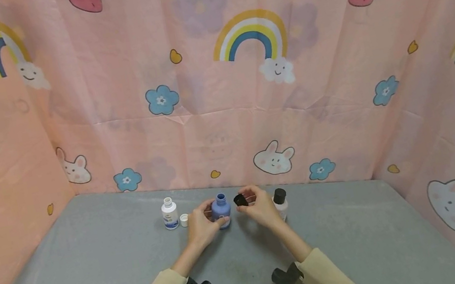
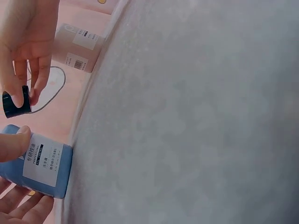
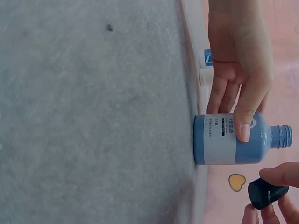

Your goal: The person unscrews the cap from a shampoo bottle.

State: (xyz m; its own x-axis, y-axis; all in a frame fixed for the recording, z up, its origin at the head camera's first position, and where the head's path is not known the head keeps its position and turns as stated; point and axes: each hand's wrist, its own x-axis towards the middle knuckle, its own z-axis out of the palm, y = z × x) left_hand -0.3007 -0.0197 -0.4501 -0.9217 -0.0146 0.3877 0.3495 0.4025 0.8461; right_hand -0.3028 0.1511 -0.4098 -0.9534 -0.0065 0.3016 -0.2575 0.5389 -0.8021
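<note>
A blue bottle (image 1: 221,208) with a white label stands upright on the grey table, its threaded neck (image 3: 281,136) uncovered. My left hand (image 1: 202,225) grips its body, thumb across the front and fingers behind. Just right of the bottle, my right hand (image 1: 260,207) pinches a black cap (image 1: 240,200) between thumb and fingers, held off the table and apart from the neck. Both wrist views show the cap, the blue bottle and the hands; the label (image 2: 43,160) carries dark print.
Left of the blue bottle stands an uncapped white bottle (image 1: 169,214), with a small white cap (image 1: 184,220) beside it. Behind my right hand is a pale bottle with a black cap (image 1: 280,196). A pink patterned curtain (image 1: 218,138) rises along the table's back edge.
</note>
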